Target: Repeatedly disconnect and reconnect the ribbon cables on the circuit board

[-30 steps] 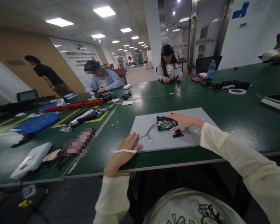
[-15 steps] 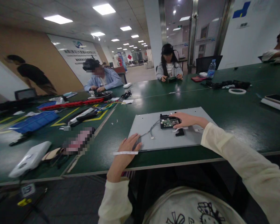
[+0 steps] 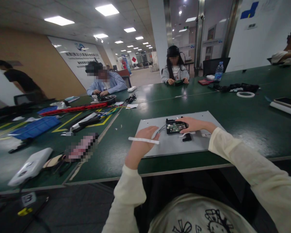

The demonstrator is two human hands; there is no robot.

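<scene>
Clutter at far left first: white device (image 3: 30, 166) near the front edge of the green table (image 3: 244, 129), blue tray (image 3: 36, 127) behind it, long red bar (image 3: 75, 109) further back, w/ a co-worker in a light blue top (image 3: 108, 83) seated just beyond it, hands on smth dark. Our L hand (image 3: 142, 145) is raised over the near-left corner of the grey panel (image 3: 174, 147), fingers curled in. A thin white strip (image 3: 143, 140) lies across them, sticking out both sides. Whether it's pinched or just stuck on, we can't tell. A grey cable (image 3: 160, 129) shows beside that hand & leads to the small circuit board (image 3: 175, 127), mid-panel toward the far edge. Whether the board rests on the panel or sits a bit above it, we can't tell. Our R hand (image 3: 195, 124) comes in from the right & clasps the board's right end, fingers over its far side, thumb on the near side. A small black part (image 3: 187, 137) lies on the panel just in front of that hand, apart from the board. Across the table sits a co-worker in a grey hoodie (image 3: 175, 73). Further right: water bottle (image 3: 218, 72), black pile (image 3: 235, 87), white tape ring (image 3: 245, 94), then a flat device (image 3: 285, 106) at the right edge. Another person's arm (image 3: 285, 55) shows top right.
</scene>
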